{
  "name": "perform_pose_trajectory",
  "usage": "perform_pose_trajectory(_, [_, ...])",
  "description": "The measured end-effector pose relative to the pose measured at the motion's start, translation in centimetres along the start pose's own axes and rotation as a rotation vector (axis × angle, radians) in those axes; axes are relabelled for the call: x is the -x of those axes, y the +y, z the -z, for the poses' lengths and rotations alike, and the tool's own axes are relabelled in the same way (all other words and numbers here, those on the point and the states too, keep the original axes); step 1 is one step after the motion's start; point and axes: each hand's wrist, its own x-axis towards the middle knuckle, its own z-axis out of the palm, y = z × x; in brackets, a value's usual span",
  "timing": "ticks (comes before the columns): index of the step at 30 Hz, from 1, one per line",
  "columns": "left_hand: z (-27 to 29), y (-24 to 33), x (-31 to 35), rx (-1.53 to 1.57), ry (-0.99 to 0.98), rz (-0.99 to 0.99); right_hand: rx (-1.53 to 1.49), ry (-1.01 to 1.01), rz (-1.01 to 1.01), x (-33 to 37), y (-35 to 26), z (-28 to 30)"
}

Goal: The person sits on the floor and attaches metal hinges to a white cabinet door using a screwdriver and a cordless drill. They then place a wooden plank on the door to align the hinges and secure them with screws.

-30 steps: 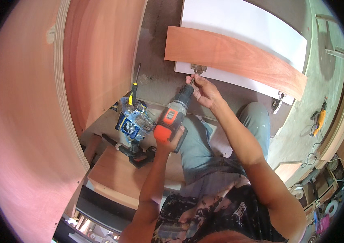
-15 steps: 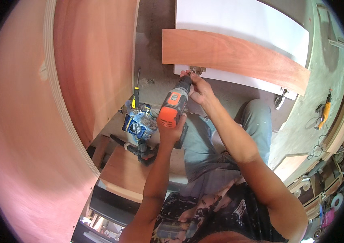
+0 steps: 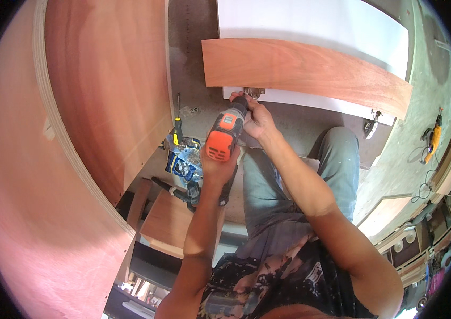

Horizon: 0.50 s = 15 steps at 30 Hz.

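Note:
My left hand [image 3: 219,169] is wrapped round the grip of an orange and grey cordless drill [image 3: 221,142]. The drill's black chuck [image 3: 241,102] points away from me at a metal cabinet hinge [image 3: 254,92] on the near edge of a white panel [image 3: 315,29]. Beside the chuck, my right hand [image 3: 259,121] has its fingers pinched together at the drill's tip, close to the hinge. What they hold there is too small and covered to make out. A reddish wooden board [image 3: 300,69] lies across the white panel. Another hinge [image 3: 372,126] sits at the panel's right end.
Large plywood panels [image 3: 103,80] stand at the left. Near them lie a yellow and black screwdriver [image 3: 177,127], a blue plastic packet [image 3: 185,162] and a black tool [image 3: 191,194] by a wooden block [image 3: 167,218]. An orange corded power tool [image 3: 433,141] lies far right.
The whole view has shifted slightly. The drill has tilted a little, and its base shows less behind my left hand. Both hands stay at the same hinge.

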Motion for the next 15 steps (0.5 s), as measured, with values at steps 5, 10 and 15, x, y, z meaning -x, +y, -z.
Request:
perform_pose_trajectory(5, [-0.3, 0.3, -0.5, 0.023, 0.003, -0.001, -0.024, -0.027, 0.007, -0.2, -0.2, 0.0])
perform_pose_trajectory(10, [0.0, 1.0, -0.7, -0.002, -0.006, 0.026, -0.039, -0.04, -0.011, -0.5, -0.3, 0.3])
perform_pose_trajectory(15, [0.1, 2.0, -0.8, 0.028, -0.03, 0.079, -0.064, -0.063, -0.033, -0.6, -0.4, 0.6])
